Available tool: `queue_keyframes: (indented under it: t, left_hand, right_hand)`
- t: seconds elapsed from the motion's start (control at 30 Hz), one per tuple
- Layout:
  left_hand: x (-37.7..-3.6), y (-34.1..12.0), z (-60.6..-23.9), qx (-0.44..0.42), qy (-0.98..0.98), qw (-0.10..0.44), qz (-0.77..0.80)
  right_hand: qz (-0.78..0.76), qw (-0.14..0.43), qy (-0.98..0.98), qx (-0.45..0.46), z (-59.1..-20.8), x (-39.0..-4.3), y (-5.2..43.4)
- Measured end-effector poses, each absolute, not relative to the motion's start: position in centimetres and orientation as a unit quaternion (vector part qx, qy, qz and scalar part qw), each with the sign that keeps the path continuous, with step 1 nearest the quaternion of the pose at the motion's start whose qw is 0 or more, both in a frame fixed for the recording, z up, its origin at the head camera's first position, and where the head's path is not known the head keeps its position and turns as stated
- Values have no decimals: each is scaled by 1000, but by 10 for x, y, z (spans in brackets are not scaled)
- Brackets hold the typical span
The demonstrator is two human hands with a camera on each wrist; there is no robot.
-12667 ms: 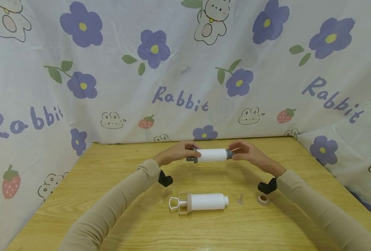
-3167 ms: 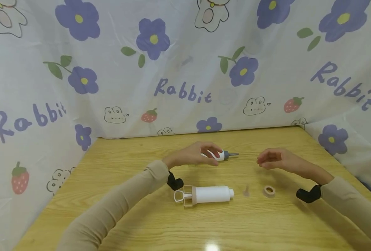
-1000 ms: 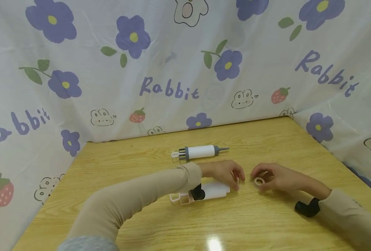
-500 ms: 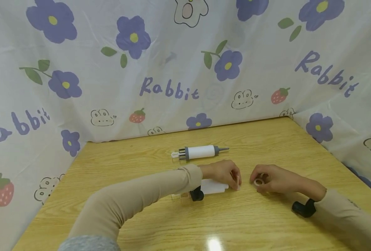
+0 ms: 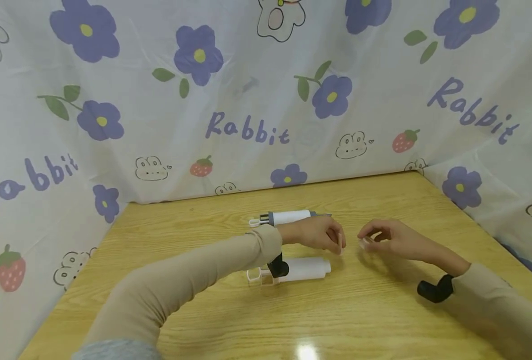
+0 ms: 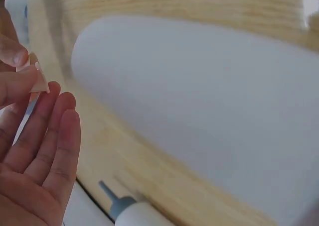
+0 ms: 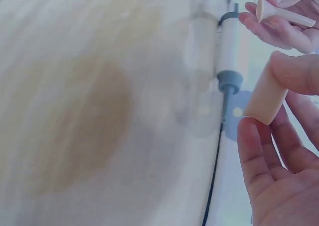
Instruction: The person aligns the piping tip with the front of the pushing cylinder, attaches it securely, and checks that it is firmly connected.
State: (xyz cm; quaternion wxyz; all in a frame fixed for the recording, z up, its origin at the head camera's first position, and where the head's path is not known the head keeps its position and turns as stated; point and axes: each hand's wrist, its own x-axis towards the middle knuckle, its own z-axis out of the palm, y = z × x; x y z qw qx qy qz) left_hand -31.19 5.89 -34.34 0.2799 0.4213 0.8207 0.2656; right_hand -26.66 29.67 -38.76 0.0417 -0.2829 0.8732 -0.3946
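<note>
My left hand pinches a small beige nozzle, a narrow tube with a flared base, between thumb and fingers. A short beige ring is pinched in my right hand, facing the left hand across a small gap. Both parts are held above the wooden table. Below my left wrist lies a white syringe-like barrel with a looped pale plunger handle; its nozzle end, on the right, is bare. The left forearm's wrist camera covers part of its collar.
Behind the left hand lies a second white barrel with grey collars and a thin grey tip, partly covered by the hand. The wooden table reaches back to a printed cloth that hangs along the back and sides.
The grey-trimmed barrel, earlier in both hands, now lies at the back of the table. Both hands then reached the nozzle and ring on the table and have raised them.
</note>
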Motion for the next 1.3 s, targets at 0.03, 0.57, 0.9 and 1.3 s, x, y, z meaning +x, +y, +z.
queue_keyframes:
  t: [0.03,0.57,0.9,1.3]
  left_hand:
    - [-313,56,-341,420,821,277,269]
    - [-330,11,-334,406,845,211,276]
    - [-334,1,-327,388,858,188,279]
    - [-336,-5,-324,392,857,182,281]
  right_hand:
    - [-399,45,875,-271,-385,-267,295]
    - [-521,74,826,-203,-370,-278,259]
    - [-591,54,777,-208,-368,-288,232]
    - [-621,55,746,-232,-373,-291,217]
